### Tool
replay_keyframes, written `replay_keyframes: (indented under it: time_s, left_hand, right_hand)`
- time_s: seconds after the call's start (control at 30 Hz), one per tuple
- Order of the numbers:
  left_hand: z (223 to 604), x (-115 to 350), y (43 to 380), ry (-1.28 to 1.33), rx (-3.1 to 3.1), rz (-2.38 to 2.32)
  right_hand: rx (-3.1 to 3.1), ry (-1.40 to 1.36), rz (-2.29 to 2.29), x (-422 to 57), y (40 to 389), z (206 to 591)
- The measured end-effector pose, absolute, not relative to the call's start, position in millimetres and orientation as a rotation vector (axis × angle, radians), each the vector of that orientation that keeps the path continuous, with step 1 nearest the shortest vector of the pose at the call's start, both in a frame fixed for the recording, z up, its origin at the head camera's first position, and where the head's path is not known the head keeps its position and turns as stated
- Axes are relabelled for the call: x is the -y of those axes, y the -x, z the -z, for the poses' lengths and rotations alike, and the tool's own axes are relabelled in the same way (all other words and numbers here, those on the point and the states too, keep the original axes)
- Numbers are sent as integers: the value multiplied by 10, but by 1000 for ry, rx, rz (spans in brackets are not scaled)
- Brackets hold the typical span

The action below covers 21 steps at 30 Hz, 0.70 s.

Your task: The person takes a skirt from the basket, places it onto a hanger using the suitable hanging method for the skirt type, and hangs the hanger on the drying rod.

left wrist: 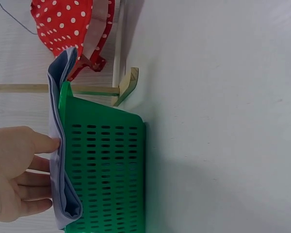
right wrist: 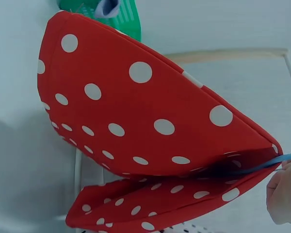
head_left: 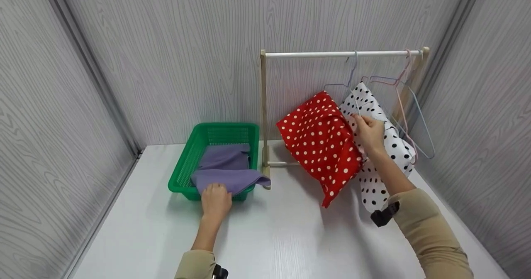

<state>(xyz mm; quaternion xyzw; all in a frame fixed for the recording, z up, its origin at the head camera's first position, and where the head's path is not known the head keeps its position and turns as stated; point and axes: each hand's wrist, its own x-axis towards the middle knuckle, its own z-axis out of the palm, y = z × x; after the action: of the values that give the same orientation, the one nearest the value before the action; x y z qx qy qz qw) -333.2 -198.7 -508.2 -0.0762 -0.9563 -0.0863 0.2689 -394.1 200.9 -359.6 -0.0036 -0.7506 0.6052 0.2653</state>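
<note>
At the front rim of a green basket (head_left: pixel 178 162), my left hand (head_left: pixel 216 200) pinches a folded purple cloth (head_left: pixel 232 179). In the left wrist view the cloth (left wrist: pixel 56 121) lies over the rim, thumb on its near side. My right hand (head_left: pixel 370 133) pinches the sloping side of a thin blue hanger (head_left: pixel 352 72) whose hook is on the rail. From this hanger a red cloth with white dots (head_left: pixel 317 133) hangs aslant. In the right wrist view the hanger (right wrist: pixel 271 164) runs into the fold of the red cloth (right wrist: pixel 102 68).
A rack with a metal rail (head_left: pixel 307 55) and wooden posts (head_left: pixel 264 104) stands right of the basket. Behind my right hand hangs a white cloth with black dots (head_left: pixel 398 148). A pink hanger (head_left: pixel 404 108) and another blue hanger (head_left: pixel 423 115) are at the rail's right end.
</note>
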Motion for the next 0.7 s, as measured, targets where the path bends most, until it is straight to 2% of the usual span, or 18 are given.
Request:
replay_keyframes:
  time_s: [0.7]
  left_hand:
    - [5107,2006,3311,195,2604,271]
  right_hand:
    - [2122,112,-1123,-2722,3977,3518]
